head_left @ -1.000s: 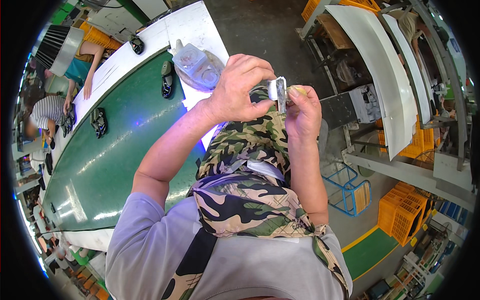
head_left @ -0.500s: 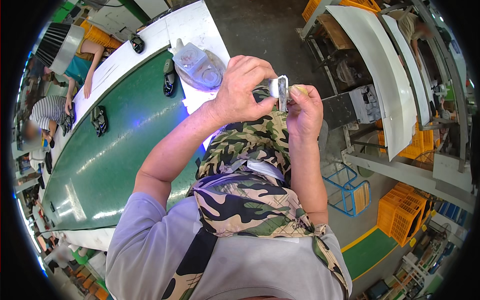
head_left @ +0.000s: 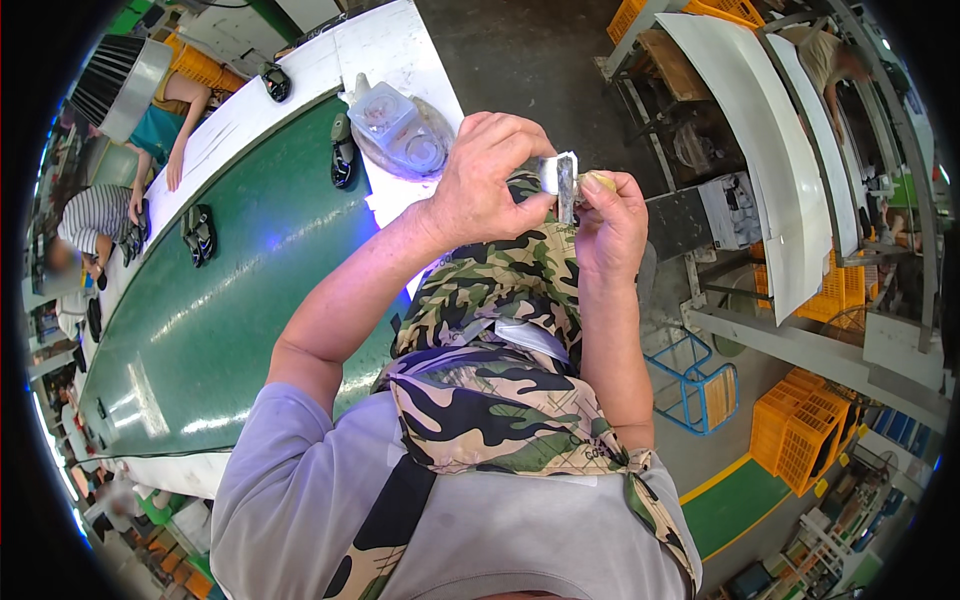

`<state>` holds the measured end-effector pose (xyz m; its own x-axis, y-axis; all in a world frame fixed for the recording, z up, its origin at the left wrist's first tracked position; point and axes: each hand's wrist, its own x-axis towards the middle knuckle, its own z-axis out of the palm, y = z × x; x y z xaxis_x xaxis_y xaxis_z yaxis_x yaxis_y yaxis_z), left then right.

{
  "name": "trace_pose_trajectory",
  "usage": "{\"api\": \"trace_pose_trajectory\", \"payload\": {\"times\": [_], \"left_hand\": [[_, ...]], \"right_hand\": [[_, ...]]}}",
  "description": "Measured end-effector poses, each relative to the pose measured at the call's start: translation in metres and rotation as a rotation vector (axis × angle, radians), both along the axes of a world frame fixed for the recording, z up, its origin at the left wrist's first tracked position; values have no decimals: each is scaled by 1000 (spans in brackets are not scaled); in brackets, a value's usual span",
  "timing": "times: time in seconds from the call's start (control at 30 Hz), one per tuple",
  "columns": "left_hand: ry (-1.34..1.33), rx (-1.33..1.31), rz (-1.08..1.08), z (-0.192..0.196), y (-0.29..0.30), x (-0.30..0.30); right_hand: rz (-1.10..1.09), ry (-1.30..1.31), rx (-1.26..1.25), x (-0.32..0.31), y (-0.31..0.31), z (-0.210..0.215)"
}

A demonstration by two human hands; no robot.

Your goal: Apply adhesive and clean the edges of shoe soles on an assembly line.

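Observation:
Above my camouflage-patterned apron (head_left: 490, 400), both hands are raised around a small, flat, rectangular white-and-grey piece (head_left: 566, 187). My left hand (head_left: 485, 180) grips its left side between thumb and fingers. On the other side, my right hand (head_left: 612, 220) is closed in a pinch, with a small yellowish bit (head_left: 601, 183) showing at its fingertips. What exactly the right fingers hold is too small to tell. Beyond my left hand, a clear plastic container (head_left: 385, 112) with compartments rests on the white tabletop edge (head_left: 395, 45).
A green belt-like surface (head_left: 270, 300) curves along my left, carrying dark shoes (head_left: 342, 155). Co-workers (head_left: 95, 222) stand at its far side. To my right are a metal rack with white sheets (head_left: 745, 150), a blue-framed stool (head_left: 700, 385) and orange crates (head_left: 800, 425).
Both hands keep their hold on the small piece, almost unmoved. The surroundings have shifted slightly in the view.

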<state>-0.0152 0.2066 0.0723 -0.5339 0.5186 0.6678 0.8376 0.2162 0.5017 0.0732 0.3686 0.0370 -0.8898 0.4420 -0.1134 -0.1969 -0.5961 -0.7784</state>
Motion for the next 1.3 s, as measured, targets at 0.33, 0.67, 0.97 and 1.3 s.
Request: {"api": "trace_pose_trajectory", "payload": {"times": [0.33, 0.67, 0.97, 1.3], "left_hand": [[-367, 161, -141, -8, -13, -8], [-369, 115, -191, -13, -12, -14], [-35, -45, -194, -3, -14, -19], [-90, 65, -158, -4, -13, -13]], "right_hand": [[114, -24, -162, -1, 7, -9], [134, -71, -249, 0, 2, -7], [181, -119, -320, 0, 1, -12], [179, -131, -340, -1, 3, -13]]}}
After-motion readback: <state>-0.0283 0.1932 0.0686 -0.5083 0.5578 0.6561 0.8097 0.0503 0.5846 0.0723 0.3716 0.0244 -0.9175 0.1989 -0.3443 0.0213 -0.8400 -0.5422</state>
